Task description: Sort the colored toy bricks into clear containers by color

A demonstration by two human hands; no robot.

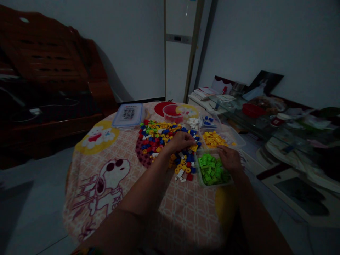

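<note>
My left hand (pixel 183 141) reaches over the right side of a mixed heap of toy building bricks (pixel 159 136). Its fingers are bent together in a pinch beside a yellow brick (pixel 194 147); what lies between the fingertips is hard to make out. At the far right corner of a clear plastic container (pixel 199 180) filled with green bricks (pixel 212 169) is my right hand (pixel 230 159). Its fingers are curled in by the rim, and whatever they hold is hidden. Just behind, yellow bricks (pixel 214 139) fill another clear container (pixel 240 141).
Farther back are a clear box with blue bricks (pixel 208 121), a pile of white bricks (pixel 193 123) and a round clear tub (pixel 172 115). A blue-rimmed lid (pixel 128 115) lies at back left on the patterned tablecloth (pixel 183 216). A cluttered glass table (pixel 236 118) stands at right.
</note>
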